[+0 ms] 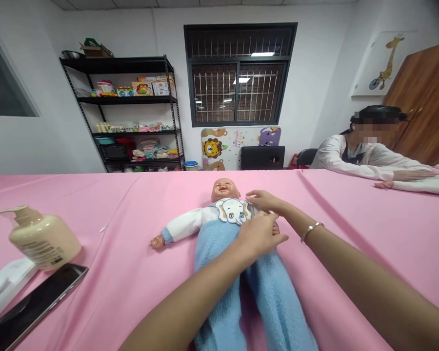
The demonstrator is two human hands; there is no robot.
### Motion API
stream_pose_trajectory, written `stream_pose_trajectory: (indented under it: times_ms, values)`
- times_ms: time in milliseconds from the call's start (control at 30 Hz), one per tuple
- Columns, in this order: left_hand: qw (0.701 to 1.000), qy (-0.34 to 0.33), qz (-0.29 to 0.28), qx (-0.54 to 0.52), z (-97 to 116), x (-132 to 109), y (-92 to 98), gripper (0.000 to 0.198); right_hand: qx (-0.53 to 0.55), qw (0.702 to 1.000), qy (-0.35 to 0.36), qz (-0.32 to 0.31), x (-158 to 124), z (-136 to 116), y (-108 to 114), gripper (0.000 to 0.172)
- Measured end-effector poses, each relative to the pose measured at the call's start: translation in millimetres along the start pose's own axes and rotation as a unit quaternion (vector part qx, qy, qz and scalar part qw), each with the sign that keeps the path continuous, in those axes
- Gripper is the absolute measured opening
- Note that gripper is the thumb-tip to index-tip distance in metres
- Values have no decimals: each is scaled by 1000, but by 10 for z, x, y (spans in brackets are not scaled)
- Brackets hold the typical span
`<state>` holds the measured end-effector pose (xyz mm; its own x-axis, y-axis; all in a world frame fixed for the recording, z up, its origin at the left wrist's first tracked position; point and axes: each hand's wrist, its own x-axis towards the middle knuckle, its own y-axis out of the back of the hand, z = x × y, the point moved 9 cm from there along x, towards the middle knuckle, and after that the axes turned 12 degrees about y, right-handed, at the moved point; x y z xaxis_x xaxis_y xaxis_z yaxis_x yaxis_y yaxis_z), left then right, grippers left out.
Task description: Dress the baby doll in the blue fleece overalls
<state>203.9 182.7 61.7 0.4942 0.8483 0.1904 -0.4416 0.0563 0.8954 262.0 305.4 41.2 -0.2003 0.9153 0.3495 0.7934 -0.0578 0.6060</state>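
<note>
A baby doll (225,190) lies on its back, head away from me, in blue fleece overalls (219,243) with an elephant face on the bib and white sleeves. Its arm on the left side is stretched out flat. My left hand (258,236) reaches across the doll's chest and closes around its other arm, the doll's small hand showing between my thumb and index finger. Beside the doll's shoulder is my right hand (265,200), palm down with fingers extended near the neck. A silver bangle (312,232) circles my right wrist.
Pink cloth (124,273) covers the table. At left are a pump bottle (46,239), a dark phone (36,302) and a white object (7,285). Another person (366,151) sits at far right, arms on the table near another doll's arm (420,185). Shelves (126,100) stand behind.
</note>
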Motion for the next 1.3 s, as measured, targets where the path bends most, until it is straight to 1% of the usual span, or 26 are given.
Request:
stream_pose_trajectory:
  times_ms: [33,67,100,133,200,267,300,333,400,433,500,567,600,633,700,800,833,867,900,967,1033,1100,1133,1167,1233,1300]
  values:
    - [998,-13,-9,-53,-1,-5,53,32,-1,1000,14,-20,-82,-10,-29,28]
    - [996,-17,-5,-91,-31,-16,133,30,-8,999,29,-37,-161,-12,-52,31]
    - [994,-10,12,-108,-102,-29,230,27,-17,998,41,-47,-234,-4,-64,33]
    - [994,10,42,-103,-216,-47,339,25,-28,997,52,-52,-300,8,-68,34]
    - [991,59,113,-41,-516,-106,533,23,-79,993,59,-59,-408,52,-67,37]
    - [975,120,181,43,-867,-189,671,19,-176,980,59,-78,-491,102,-88,42]
    - [969,150,188,58,-1047,-223,684,20,-233,967,54,-88,-524,132,-102,44]
    - [968,175,175,33,-1215,-247,657,23,-286,952,48,-97,-551,166,-119,45]
    - [972,176,123,-92,-1416,-270,565,26,-357,928,33,-103,-585,233,-153,46]
    - [966,174,104,-163,-1476,-283,541,25,-381,919,28,-101,-591,264,-168,46]
    - [935,184,93,-289,-1571,-319,561,24,-413,906,26,-89,-582,309,-186,44]
    - [894,217,110,-375,-1692,-372,607,29,-435,897,38,-72,-556,326,-193,40]
    - [880,233,123,-396,-1752,-399,618,32,-442,894,46,-65,-541,328,-196,39]
    - [873,243,131,-402,-1801,-421,611,33,-446,892,52,-57,-528,330,-197,38]
    - [882,251,127,-377,-1867,-444,528,28,-447,892,53,-42,-513,342,-196,36]
    - [910,241,85,-328,-1891,-442,326,21,-433,900,42,-14,-526,349,-200,35]
    - [916,234,83,-316,-1891,-442,304,19,-421,906,41,4,-537,335,-194,35]
    - [922,225,94,-302,-1887,-441,328,17,-404,914,40,29,-552,315,-179,35]
    - [928,212,114,-285,-1877,-439,390,15,-379,923,38,57,-567,292,-156,35]
    - [938,189,165,-239,-1851,-423,586,13,-300,946,42,117,-596,230,-104,33]
    - [947,173,206,-174,-1829,-369,790,15,-184,966,65,168,-612,137,-61,29]
    - [959,160,216,-94,-1811,-251,920,22,-49,977,91,188,-614,35,-65,26]
    - [966,147,208,-52,-1792,-169,946,26,11,978,99,184,-612,-15,-89,26]
    - [974,131,185,-8,-1768,-71,931,31,56,979,103,169,-609,-63,-131,26]
    - [985,110,103,84,-1746,130,800,33,98,981,108,125,-614,-153,-238,28]
    - [980,117,25,158,-1780,288,653,28,94,984,110,102,-635,-202,-310,29]
